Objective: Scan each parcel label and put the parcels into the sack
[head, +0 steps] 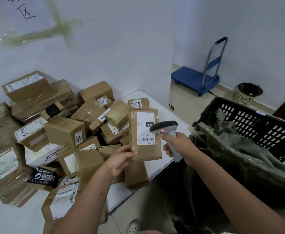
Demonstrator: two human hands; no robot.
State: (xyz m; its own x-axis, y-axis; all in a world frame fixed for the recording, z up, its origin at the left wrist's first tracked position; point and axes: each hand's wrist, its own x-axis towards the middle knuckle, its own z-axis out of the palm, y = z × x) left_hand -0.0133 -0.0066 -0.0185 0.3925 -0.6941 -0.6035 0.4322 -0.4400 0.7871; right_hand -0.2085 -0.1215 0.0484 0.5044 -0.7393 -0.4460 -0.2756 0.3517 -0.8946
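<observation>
Head view: your left hand [121, 157] pinches the upright flat parcel [144, 134] by its lower corner, label [146, 130] facing you, while your right hand [180, 146] grips the scanner [165, 128], aimed left at it.

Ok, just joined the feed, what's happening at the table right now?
A person is partway through scanning parcels. The left hand holds a flat cardboard parcel upright by its lower corner, label facing the camera. The right hand grips a grey handheld barcode scanner, its head right at the label. A big heap of parcels waits on the white table. The green sack sits open in a black basket on the right.
</observation>
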